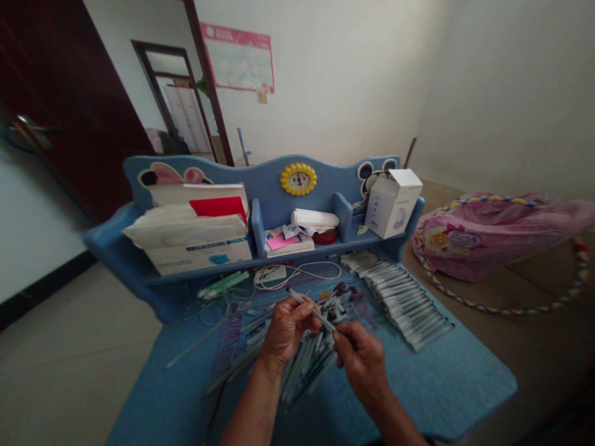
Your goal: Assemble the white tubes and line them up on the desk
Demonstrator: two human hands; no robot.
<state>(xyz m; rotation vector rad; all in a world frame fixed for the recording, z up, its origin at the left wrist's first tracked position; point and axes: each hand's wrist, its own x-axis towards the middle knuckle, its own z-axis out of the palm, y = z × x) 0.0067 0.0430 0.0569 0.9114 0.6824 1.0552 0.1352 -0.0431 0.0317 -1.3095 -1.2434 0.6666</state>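
A slim greyish pen [320,318] slants between my two hands above the desk, its dark end up at the left. My left hand [290,325] is closed around its upper part. At its lower right end, the fingers of my right hand [360,353] pinch it. Beneath my hands lies a loose heap of clear and grey pen tubes [302,365], partly covered by my wrists. Just beyond them is a small pile of grey and white pieces [332,306], too small to make out. To the right, many similar pens [400,297] lie side by side in a long row.
The blue desk [465,384] has a raised shelf holding a carton of papers [199,254], a white box [394,204] and a yellow flower clock [298,179]. A white cord [320,265] and green strips [225,284] lie before it. A hoop [506,308] and pink bag [474,248] are on the right.
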